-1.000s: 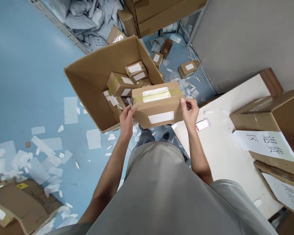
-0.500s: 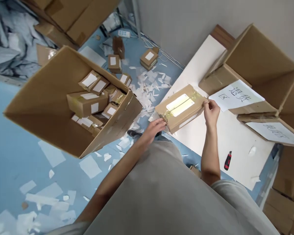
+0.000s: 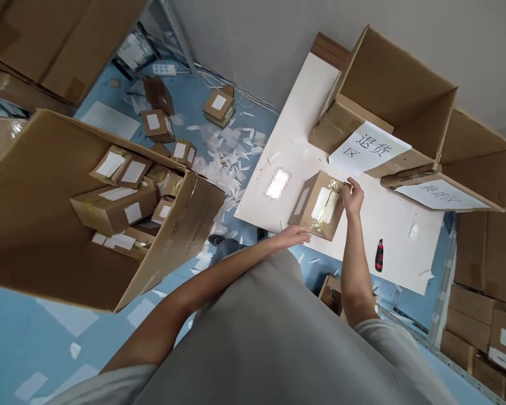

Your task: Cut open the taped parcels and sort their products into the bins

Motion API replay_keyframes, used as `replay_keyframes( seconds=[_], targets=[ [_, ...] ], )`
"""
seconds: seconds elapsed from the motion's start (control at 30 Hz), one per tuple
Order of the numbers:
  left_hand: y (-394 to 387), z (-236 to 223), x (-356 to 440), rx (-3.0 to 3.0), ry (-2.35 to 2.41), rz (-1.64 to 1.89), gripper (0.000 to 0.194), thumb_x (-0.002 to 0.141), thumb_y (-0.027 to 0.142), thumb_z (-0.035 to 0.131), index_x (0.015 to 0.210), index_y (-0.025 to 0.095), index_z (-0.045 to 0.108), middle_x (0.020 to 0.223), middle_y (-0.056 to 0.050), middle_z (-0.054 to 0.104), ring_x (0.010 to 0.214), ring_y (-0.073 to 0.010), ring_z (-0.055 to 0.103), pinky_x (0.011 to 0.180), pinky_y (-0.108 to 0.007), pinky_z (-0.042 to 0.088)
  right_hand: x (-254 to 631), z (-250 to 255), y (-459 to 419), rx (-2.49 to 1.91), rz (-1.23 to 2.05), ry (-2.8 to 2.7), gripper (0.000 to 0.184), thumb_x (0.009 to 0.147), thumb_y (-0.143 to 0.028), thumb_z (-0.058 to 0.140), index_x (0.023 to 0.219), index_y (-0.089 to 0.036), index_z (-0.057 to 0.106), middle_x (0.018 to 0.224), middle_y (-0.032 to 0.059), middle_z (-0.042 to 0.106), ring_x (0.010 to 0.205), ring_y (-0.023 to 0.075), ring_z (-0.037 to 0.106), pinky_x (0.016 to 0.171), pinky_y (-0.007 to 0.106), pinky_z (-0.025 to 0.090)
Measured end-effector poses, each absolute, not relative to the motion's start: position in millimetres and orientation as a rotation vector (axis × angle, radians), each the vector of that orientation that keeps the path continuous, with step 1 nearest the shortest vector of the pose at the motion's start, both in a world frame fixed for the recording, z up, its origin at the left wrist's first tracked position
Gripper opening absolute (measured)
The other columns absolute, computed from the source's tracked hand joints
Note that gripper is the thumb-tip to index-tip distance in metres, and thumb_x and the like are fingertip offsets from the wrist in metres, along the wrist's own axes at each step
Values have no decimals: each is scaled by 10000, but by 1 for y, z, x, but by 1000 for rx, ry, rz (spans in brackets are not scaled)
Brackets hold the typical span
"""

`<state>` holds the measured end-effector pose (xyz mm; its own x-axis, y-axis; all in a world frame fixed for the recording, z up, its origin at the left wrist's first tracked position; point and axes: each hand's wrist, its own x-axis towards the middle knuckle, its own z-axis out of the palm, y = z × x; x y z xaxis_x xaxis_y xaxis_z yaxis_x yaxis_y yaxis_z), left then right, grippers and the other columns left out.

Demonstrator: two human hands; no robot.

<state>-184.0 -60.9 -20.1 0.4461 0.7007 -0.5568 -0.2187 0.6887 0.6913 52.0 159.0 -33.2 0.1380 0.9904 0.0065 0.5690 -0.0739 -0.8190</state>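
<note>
A taped brown cardboard box (image 3: 316,203) with white labels is at the white table's near edge, between my two hands. Whether it rests fully on the tabletop I cannot tell. My left hand (image 3: 294,237) presses its fairly straight fingers against the box's near end. At the opposite side, the curled fingers of my right hand (image 3: 353,197) grip the corner. A clear strip of yellowish tape runs along the top seam, over a label. To the right of my forearm lies a red and black utility knife (image 3: 379,255).
Two open cartons with paper signs, one front (image 3: 362,149) and one right (image 3: 436,194), stand on the table (image 3: 257,211). A large open carton (image 3: 168,247) at left holds several small boxes. Paper scraps (image 3: 227,163) litter the blue floor. Shelving with cartons (image 3: 472,247) is at right.
The view has turned right, away from the large carton. My hands have carried the cardboard box from beside that carton over to the table and lowered it there.
</note>
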Motion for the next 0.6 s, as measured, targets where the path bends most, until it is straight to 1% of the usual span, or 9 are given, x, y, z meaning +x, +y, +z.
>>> replay_keyframes(
  seconds=[0.03,0.1,0.17,0.27,0.37,0.47,0.53,0.6],
  targets=[
    [-62,-17,-197,588,930,663,622,823,576,975,1332,228,891,1333,-149,870,1328,-355,796,1173,-479,595,41,-30,155,-1694,734,-1558,391,909,-366,655,1224,-186,798,1457,199,800,1458,330,707,1366,637,454],
    [-68,-11,-231,562,928,794,653,838,652,960,1339,238,896,1367,-152,863,1370,-358,783,1212,-481,573,6,-23,145,-1578,723,-1664,422,967,-449,647,1273,-204,803,1470,184,800,1478,339,704,1355,659,467],
    [-82,-7,-270,492,974,936,675,835,698,959,1333,245,905,1431,-159,843,1404,-367,769,1247,-489,552,-43,-16,133,-1454,796,-1780,460,1011,-524,639,1307,-215,808,1460,177,814,1453,345,724,1323,662,504],
    [-119,-6,-329,330,1106,1157,668,826,743,955,1284,258,922,1497,-159,815,1413,-394,762,1277,-531,532,-133,-10,110,-1270,982,-1958,485,1056,-584,638,1336,-231,816,1455,166,830,1414,340,753,1297,635,541],
    [-171,-12,-383,129,1231,1377,639,802,729,977,1230,257,927,1534,-165,796,1398,-422,765,1279,-566,528,-228,-13,83,-1070,1189,-2125,520,1073,-642,645,1343,-235,824,1438,171,837,1371,338,778,1271,599,576],
    [-231,-26,-434,-111,1333,1567,657,732,682,1022,1202,239,905,1500,-186,810,1373,-432,775,1273,-580,532,-318,-24,50,-888,1331,-2250,608,1061,-724,641,1324,-209,830,1400,192,842,1345,364,788,1237,603,605],
    [-271,-38,-465,-278,1405,1678,677,712,658,1021,1210,223,878,1473,-198,819,1365,-417,780,1273,-574,535,-373,-35,24,-778,1397,-2339,640,1055,-754,640,1317,-204,834,1379,190,849,1311,367,800,1220,601,620],
    [-308,-50,-495,-429,1478,1757,651,735,619,1001,1219,210,849,1464,-202,820,1367,-390,781,1272,-550,540,-423,-47,-4,-685,1463,-2434,640,1048,-770,655,1315,-219,839,1379,172,856,1288,354,810,1218,583,628]
  ],
)
